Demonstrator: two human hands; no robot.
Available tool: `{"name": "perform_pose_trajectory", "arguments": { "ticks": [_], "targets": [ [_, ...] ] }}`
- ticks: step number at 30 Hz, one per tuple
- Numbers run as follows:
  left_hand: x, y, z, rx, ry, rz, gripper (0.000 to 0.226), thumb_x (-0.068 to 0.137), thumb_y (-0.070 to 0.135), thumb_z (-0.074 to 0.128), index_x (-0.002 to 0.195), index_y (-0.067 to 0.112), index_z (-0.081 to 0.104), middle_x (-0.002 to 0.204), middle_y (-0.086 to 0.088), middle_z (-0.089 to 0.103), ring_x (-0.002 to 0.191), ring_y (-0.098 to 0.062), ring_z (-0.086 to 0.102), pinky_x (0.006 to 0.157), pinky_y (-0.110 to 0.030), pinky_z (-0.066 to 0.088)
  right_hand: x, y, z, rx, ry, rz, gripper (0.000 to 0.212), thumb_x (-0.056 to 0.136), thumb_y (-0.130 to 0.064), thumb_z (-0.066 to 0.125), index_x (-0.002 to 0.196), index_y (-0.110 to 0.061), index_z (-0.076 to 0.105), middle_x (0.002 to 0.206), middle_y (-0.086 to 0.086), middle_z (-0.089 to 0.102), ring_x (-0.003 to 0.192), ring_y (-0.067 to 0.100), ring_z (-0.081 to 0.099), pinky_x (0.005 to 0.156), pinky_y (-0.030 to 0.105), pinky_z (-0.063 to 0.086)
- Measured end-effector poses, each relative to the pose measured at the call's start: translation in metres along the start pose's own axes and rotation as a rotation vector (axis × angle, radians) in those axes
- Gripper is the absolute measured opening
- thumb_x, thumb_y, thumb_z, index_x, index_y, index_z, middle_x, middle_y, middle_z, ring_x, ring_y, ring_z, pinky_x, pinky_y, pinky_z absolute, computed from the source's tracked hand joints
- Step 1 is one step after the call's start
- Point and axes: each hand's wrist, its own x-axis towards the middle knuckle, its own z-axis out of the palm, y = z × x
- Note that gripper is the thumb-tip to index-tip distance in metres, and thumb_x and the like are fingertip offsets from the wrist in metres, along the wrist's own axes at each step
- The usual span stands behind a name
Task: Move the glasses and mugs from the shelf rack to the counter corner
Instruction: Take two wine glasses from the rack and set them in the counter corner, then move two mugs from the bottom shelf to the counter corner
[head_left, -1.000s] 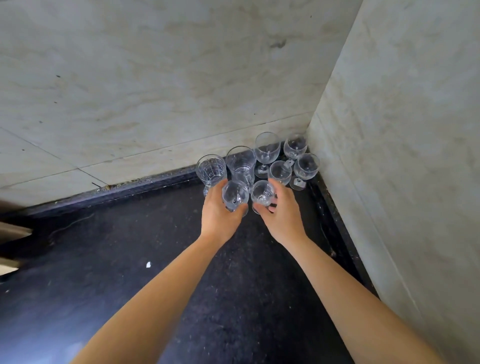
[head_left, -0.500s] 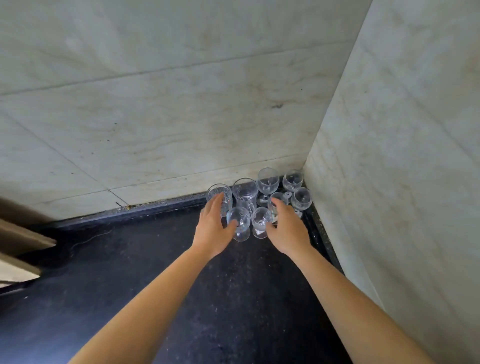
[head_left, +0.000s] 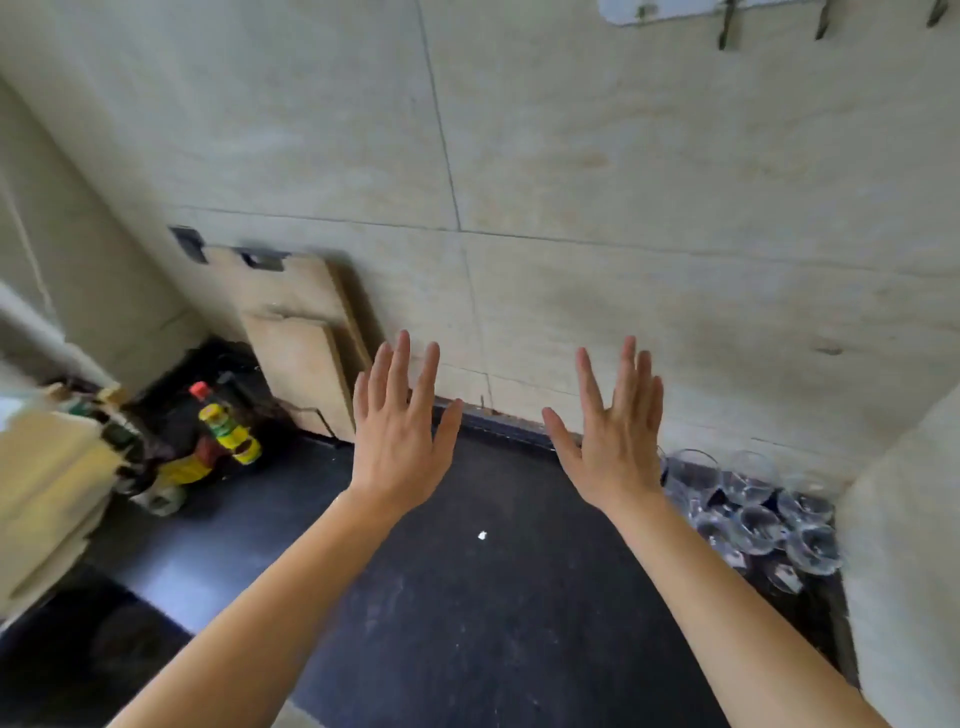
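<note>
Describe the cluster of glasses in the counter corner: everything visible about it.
The glasses are clear, see-through stemmed pieces, packed rim to rim in a tight group on the black counter, tucked into the corner where the two pale walls meet. They stand upright and look empty. Bowls are rounded; a few feet show at the near edge. The exact count is hard to tell through the blur. Neither hand touches them; the right hand is raised, open, just left of them.

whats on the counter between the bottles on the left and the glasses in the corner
In the head view, only bare dark counter with a small white speck lies between the bottles and the glasses; both open hands hover above it.
</note>
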Motion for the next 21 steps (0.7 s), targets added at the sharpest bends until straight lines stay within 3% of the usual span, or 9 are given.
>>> {"name": "perform_pose_trajectory", "arguments": {
  "ticks": [5,10,16,21],
  "targets": [
    [-0.086,-0.11,-0.083,0.158,0.049,-0.289,0.066,0.099,0.045,0.045,0.155,0.016,0.03,0.164,-0.018,0.016,0.15,-0.039,0.017,0.116,-0.062,0.022,0.006,-0.15,0.033,0.173,-0.109,-0.24,0.083,0.1,-0.064,0.038,0.163,-0.028,-0.002,0.167,0.019,-0.02,0.154,0.044,-0.008,0.123,0.06,0.005],
    [-0.185,-0.216,-0.179,0.238,0.187,-0.511,0.068,0.099,0.052,0.035,0.157,0.021,0.023,0.166,-0.013,0.011,0.152,-0.034,0.01,0.118,-0.059,0.017,-0.015,-0.328,0.037,0.313,-0.144,-0.52,0.08,0.099,-0.063,0.039,0.163,-0.027,0.007,0.168,0.021,-0.007,0.154,0.045,-0.002,0.123,0.059,0.005],
    [-0.337,-0.348,-0.291,0.316,0.319,-0.725,0.069,0.097,0.052,0.033,0.157,0.018,0.025,0.166,-0.013,0.009,0.153,-0.034,0.008,0.118,-0.059,0.015,-0.095,-0.558,0.058,0.468,-0.136,-0.79,0.081,0.099,-0.061,0.043,0.163,-0.026,0.009,0.169,0.017,-0.007,0.155,0.04,-0.006,0.124,0.057,0.0],
    [-0.468,-0.448,-0.39,0.439,0.35,-0.89,0.069,0.097,0.051,0.031,0.156,0.015,0.029,0.165,-0.015,0.012,0.151,-0.037,0.013,0.116,-0.064,0.016,-0.188,-0.751,0.064,0.586,-0.189,-0.951,0.078,0.097,-0.06,0.043,0.162,-0.023,0.02,0.169,0.019,0.002,0.155,0.042,0.003,0.122,0.06,0.007]
  ]
}}
